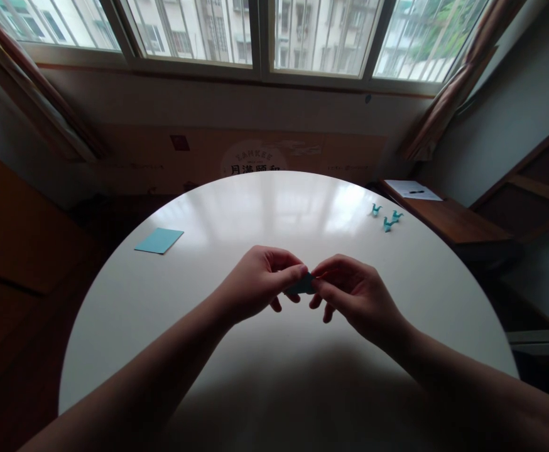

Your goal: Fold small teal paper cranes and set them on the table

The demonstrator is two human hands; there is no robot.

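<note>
Above the middle of the white table point(199, 370), my two hands pinch a small folded piece of blue paper point(301, 285) from either side. My left hand point(267, 279) has its thumb along the paper's upper left edge, with the forefinger behind. On the right edge, the thumb and forefinger of my right hand point(352, 285) are closed. The other fingers of both hands curl loosely below. Much of the paper is hidden behind the fingers, so its exact folded form does not show.
A light-blue stack of square paper point(159, 240) lies at the table's left. Three small folded blue paper birds point(387, 224) stand at the far right. Beyond the right rim, a wooden side table point(458, 220) carries a white sheet point(409, 188) and a pen point(416, 192).
</note>
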